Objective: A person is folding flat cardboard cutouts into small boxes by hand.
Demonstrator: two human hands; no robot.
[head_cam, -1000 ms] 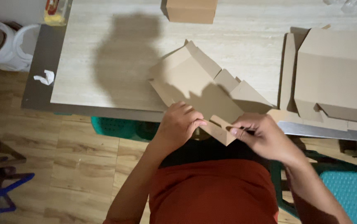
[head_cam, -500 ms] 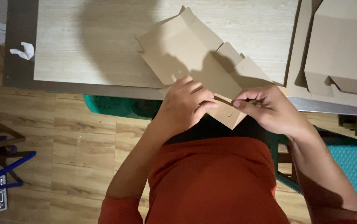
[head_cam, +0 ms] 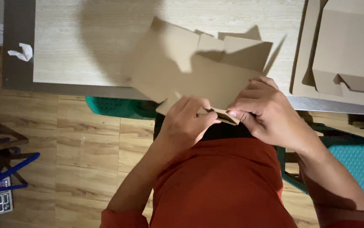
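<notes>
Both hands on a flat cardboard box blank [head_cam: 199, 71] at the desk's [head_cam: 84, 46] near edge, its lower flap hanging past the rim toward the person. Left hand [head_cam: 186, 124] fingers clamped on that bottom flap; right hand [head_cam: 266, 112] fingers pinched on the same flap just beside — thumbs nearly touching. More cardboard pcs [head_cam: 347, 50] stacked at right; crumpled paper scrap [head_cam: 21, 51] at far-left corner.

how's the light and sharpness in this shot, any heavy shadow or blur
Head view: dim, warm light; a large dark shadow falls on the table behind the cardboard sheet, whose far flaps look slightly soft; left hand and right hand are fairly sharp; no glare.
</notes>
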